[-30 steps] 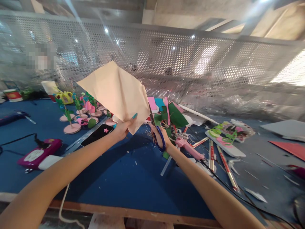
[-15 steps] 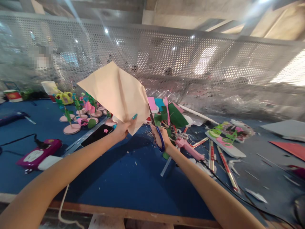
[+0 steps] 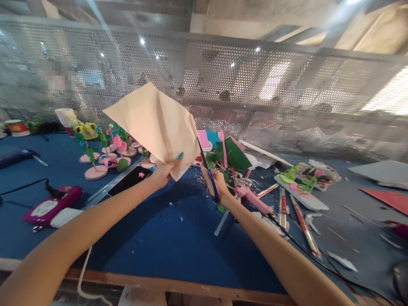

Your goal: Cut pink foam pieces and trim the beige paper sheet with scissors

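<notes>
A creased cream paper sheet (image 3: 159, 123) is held up above the table in my left hand (image 3: 164, 173), thumb on the near face and the other fingers behind it. My right hand (image 3: 216, 180) is closed around the blue handles of a pair of scissors (image 3: 214, 187). The dark blades point up and lie along the sheet's right edge; whether they have paper between them I cannot tell. Just right of that hand lies a pink glue gun (image 3: 254, 199) with a clear glue stick in its back end.
Small craft plants on round pink bases (image 3: 96, 172) stand at the left, near a dark phone (image 3: 127, 182) and a purple power strip (image 3: 54, 204). Green sheets (image 3: 237, 154), striped sticks (image 3: 304, 225) and scraps lie at the right. A perforated metal screen (image 3: 204, 80) rises behind.
Almost nothing differs. The scissors' handles and my right hand have shifted very slightly; the paper and my left hand stay in place.
</notes>
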`<state>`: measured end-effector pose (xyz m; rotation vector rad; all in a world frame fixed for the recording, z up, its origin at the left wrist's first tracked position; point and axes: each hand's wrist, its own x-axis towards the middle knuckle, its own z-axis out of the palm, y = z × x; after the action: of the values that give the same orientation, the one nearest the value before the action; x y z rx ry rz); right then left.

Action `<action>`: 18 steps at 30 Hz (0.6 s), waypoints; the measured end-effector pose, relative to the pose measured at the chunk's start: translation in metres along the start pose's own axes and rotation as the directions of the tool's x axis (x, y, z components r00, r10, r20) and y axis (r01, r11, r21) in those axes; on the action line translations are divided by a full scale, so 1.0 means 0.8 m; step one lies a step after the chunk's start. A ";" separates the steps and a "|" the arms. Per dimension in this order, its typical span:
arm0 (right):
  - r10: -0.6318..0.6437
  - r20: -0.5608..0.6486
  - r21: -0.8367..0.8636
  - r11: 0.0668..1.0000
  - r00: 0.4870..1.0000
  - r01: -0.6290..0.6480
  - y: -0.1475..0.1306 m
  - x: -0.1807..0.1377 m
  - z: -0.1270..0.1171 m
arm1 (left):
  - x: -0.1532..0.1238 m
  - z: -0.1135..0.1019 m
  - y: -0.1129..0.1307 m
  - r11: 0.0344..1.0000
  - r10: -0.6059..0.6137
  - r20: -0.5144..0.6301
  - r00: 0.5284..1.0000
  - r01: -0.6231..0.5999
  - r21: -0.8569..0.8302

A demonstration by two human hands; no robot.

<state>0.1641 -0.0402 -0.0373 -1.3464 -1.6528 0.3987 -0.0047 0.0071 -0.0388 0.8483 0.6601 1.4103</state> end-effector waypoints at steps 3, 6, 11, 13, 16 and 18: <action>-0.021 0.000 0.006 1.000 1.000 0.021 0.000 0.000 -0.001 | 0.002 -0.002 -0.003 1.000 0.013 -0.002 1.000 -0.013 0.003; 0.011 0.011 0.044 0.999 1.000 -0.011 0.004 0.001 0.000 | 0.000 0.000 -0.002 1.000 0.031 0.009 0.999 -0.031 0.004; 0.033 0.014 0.055 0.998 0.999 -0.033 0.011 0.003 0.001 | -0.009 0.007 0.004 0.999 0.003 0.013 1.000 -0.004 0.040; 0.026 0.017 0.041 0.999 1.000 -0.026 0.009 0.003 0.001 | -0.012 0.009 0.006 0.999 -0.019 0.002 1.000 0.018 0.050; -0.001 0.000 -0.003 1.000 1.000 0.001 0.005 0.003 -0.001 | -0.012 0.009 0.006 0.998 -0.027 -0.022 0.999 0.028 0.058; -0.016 -0.020 -0.039 0.999 1.000 0.015 0.003 0.004 -0.001 | -0.010 0.008 0.005 0.998 -0.022 -0.020 1.000 0.023 0.055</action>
<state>0.1664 -0.0370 -0.0375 -1.3607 -1.6611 0.3444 -0.0024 -0.0019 -0.0325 0.8685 0.7241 1.3866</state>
